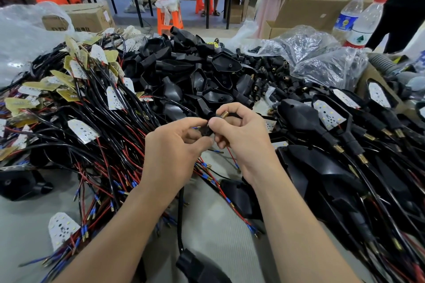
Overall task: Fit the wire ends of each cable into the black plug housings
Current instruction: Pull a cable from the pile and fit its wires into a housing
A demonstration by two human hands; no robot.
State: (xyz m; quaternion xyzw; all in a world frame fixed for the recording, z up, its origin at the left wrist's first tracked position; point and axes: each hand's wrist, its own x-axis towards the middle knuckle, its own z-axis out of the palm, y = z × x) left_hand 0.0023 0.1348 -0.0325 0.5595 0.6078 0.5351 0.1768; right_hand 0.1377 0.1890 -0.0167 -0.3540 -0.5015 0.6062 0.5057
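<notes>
Right hand: centre, pinches plug, brass thread poking up past the thumb.
Left hand: at its 9 o'clock, pinches wire, end just beside plug.
Cables: heap, 9 o'clock.
Housings: heap, 12 o'clock.

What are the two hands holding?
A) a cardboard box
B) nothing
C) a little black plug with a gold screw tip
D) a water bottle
C: the left hand and right hand pinch a black plug with a brass threaded tip between them.
</notes>
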